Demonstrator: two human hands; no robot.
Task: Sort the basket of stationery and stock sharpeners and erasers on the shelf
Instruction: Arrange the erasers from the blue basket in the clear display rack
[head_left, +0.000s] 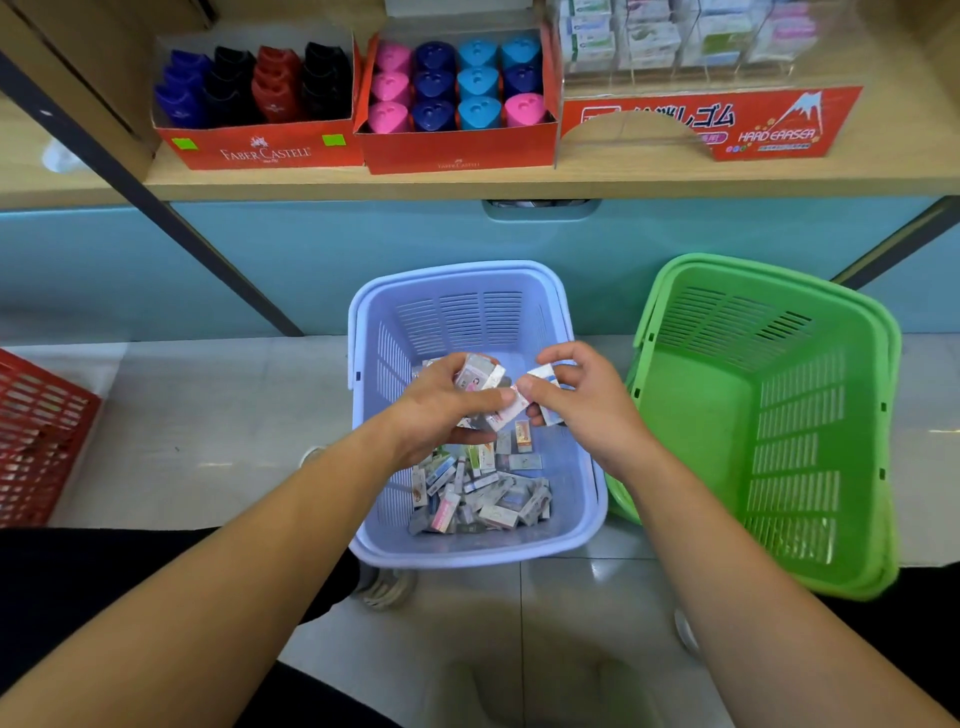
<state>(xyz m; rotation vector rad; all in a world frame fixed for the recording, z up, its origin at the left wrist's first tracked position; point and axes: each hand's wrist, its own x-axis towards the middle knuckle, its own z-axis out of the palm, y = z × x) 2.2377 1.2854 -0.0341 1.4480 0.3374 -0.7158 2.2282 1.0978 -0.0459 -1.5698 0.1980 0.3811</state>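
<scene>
Head view: we judge that sorting is in hand, gathering boxed erasers from the lilac basket (358, 332). Over its middle, our left hand (441, 410) grips a small stack of packs (478, 371), and our right hand (582, 400) pinches one more pack (543, 374). Loose erasers (483, 493) cover the basket floor. Next, we'd carry the handful, firmly held, to the eraser display (701, 124) above the basket.

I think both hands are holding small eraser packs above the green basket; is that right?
Not quite. The head view shows the left hand and the right hand holding small eraser packs above the lavender basket, not the green one. The green basket stands beside it, to its right.
</scene>
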